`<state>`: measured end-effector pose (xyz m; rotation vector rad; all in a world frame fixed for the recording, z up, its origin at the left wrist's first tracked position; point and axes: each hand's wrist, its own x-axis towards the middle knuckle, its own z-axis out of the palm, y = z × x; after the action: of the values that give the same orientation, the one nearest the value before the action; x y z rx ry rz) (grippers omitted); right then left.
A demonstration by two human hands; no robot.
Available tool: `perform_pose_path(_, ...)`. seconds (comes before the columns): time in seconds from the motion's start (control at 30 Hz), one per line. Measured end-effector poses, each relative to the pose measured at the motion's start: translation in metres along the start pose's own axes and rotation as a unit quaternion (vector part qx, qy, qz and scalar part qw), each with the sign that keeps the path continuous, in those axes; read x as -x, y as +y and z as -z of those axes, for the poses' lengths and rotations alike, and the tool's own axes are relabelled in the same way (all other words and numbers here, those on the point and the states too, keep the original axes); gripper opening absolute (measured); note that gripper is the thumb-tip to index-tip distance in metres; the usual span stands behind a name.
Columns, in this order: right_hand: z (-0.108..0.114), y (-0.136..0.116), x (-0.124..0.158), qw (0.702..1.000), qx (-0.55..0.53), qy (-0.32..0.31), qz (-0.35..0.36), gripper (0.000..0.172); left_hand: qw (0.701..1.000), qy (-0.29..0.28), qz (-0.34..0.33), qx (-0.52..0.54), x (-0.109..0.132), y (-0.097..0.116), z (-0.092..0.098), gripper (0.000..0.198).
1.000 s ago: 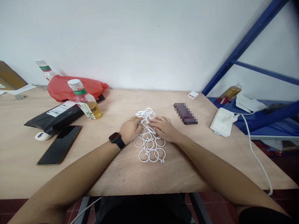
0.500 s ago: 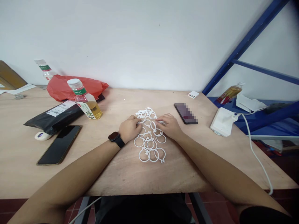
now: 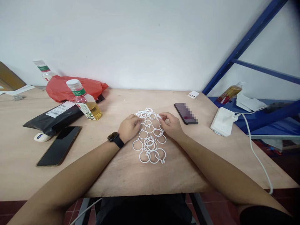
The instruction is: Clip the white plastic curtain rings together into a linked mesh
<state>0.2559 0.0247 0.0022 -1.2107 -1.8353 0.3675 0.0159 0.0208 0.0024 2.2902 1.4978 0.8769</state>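
A cluster of white plastic rings (image 3: 150, 142) lies in the middle of the wooden table (image 3: 131, 175). My left hand (image 3: 128, 127), with a black watch on its wrist, rests at the cluster's left side, fingers curled onto the upper rings. My right hand (image 3: 170, 125) sits at the right side and pinches one white ring (image 3: 159, 117) between thumb and fingertips, just above the pile.
A black phone (image 3: 58, 146) and a small white device (image 3: 41, 137) lie at the left, beside a black parcel (image 3: 52, 117), a bottle of yellow liquid (image 3: 85, 101) and a red bag (image 3: 72, 87). Another phone (image 3: 186, 113) and a white charger box (image 3: 222, 121) with cable lie at the right.
My right hand has drawn back to the right off the pile and lifted a ring in its fingertips. The rings below have shifted slightly. My left hand has hardly moved.
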Motion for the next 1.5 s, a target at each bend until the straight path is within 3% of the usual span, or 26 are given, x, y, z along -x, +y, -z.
perform_pose_path(0.07,0.0,0.0,0.0,1.0,-0.012,0.009,-0.026,0.04,0.999,-0.023,-0.006,-0.025,0.0,-0.002,-0.002,0.03)
perform_pose_path(0.13,0.0,0.0,0.0,1.0,-0.009,-0.005,-0.024,0.044,0.998,-0.037,-0.005,-0.047,0.0,-0.002,-0.002,0.032)
perform_pose_path(0.27,0.001,0.002,-0.001,0.999,-0.007,-0.035,-0.004,0.025,0.997,-0.04,0.001,-0.059,-0.001,-0.002,-0.002,0.028)
perform_pose_path(0.4,0.0,0.003,-0.001,0.999,-0.017,-0.013,-0.03,0.015,0.999,-0.026,0.001,-0.027,-0.001,-0.005,-0.003,0.022)
perform_pose_path(0.53,0.0,0.002,-0.002,0.996,-0.042,0.025,-0.075,0.014,1.0,0.016,0.008,0.009,-0.001,-0.006,-0.003,0.02)
perform_pose_path(0.73,-0.003,0.011,-0.004,0.989,-0.066,0.071,-0.115,0.02,0.997,0.032,0.061,0.041,-0.001,-0.003,0.0,0.019)
perform_pose_path(0.83,-0.005,0.015,-0.004,0.983,-0.123,0.071,-0.114,0.018,0.996,0.056,0.047,0.051,-0.001,-0.003,0.001,0.016)
perform_pose_path(1.0,0.0,0.013,-0.004,0.988,-0.126,0.029,-0.089,0.034,0.992,0.096,0.028,0.079,0.0,-0.003,0.0,0.021)
perform_pose_path(1.13,0.002,0.012,-0.004,0.993,-0.09,0.031,-0.069,0.03,0.988,0.103,0.023,0.115,0.0,-0.003,-0.001,0.025)
perform_pose_path(1.5,-0.003,0.017,-0.004,0.984,-0.15,0.026,-0.096,0.017,0.986,0.105,-0.046,0.12,0.001,0.003,0.005,0.03)
